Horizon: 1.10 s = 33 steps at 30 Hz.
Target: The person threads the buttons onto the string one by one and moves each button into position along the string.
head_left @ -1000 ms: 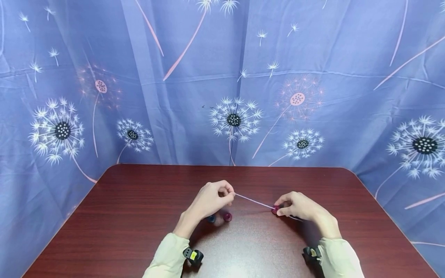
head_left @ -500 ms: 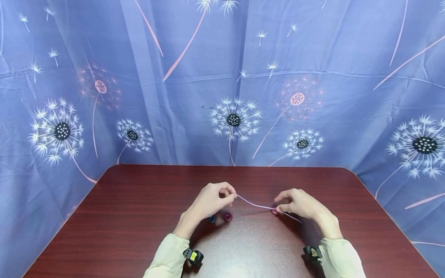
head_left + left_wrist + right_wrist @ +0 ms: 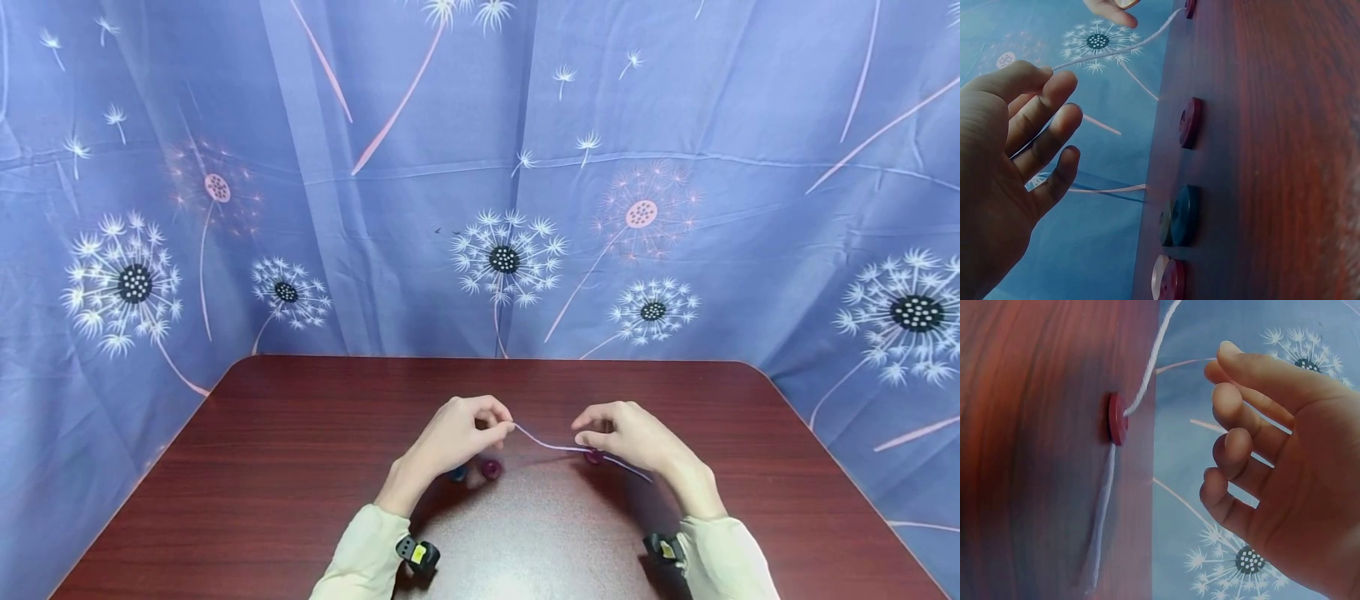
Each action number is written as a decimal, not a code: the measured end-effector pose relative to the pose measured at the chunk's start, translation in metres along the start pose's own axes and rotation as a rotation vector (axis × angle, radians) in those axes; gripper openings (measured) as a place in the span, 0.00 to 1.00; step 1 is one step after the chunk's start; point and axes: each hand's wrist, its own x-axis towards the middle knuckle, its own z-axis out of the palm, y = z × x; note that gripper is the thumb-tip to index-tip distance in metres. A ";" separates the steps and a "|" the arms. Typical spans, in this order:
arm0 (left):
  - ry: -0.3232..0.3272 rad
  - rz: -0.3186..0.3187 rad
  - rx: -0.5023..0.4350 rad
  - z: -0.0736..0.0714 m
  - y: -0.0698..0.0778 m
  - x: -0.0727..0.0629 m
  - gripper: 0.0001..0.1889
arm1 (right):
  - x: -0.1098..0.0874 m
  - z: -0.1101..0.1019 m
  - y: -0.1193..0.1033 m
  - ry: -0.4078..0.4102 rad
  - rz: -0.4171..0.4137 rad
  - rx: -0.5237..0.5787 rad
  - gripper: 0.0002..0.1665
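Note:
My left hand point(image 3: 457, 437) pinches one end of a pale lilac string point(image 3: 551, 446) between thumb and index finger, above the table. From there the string sags rightward to a dark red button point(image 3: 1117, 419) lying on the table. It passes through the button, and its loose tail point(image 3: 1104, 512) trails off along the wood. My right hand point(image 3: 637, 433) hovers over that button with loosely bent fingers, holding nothing. Beneath the left hand lie more buttons: a red one point(image 3: 1190, 123), a blue one point(image 3: 1185, 215) leaning against a dark one, and another red one point(image 3: 1174, 281) against a pale one.
The dark red-brown wooden table point(image 3: 315, 433) spreads around both hands. Behind it hangs a blue curtain point(image 3: 405, 250) printed with dandelions, right at the table's far edge. Each wrist carries a small black camera, such as the left one point(image 3: 418, 554).
My right hand has let go of the threaded button and risen slightly leftward. The string has gone from taut to slack. My left hand has drifted slightly right and down, still pinching it.

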 end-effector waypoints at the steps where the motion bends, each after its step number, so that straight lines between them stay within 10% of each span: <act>1: -0.003 -0.003 0.000 0.000 0.000 0.000 0.06 | 0.000 0.001 -0.001 0.003 -0.001 0.005 0.12; 33: -0.019 0.017 -0.008 0.004 0.001 0.001 0.03 | 0.013 0.022 -0.038 0.179 -0.149 0.095 0.09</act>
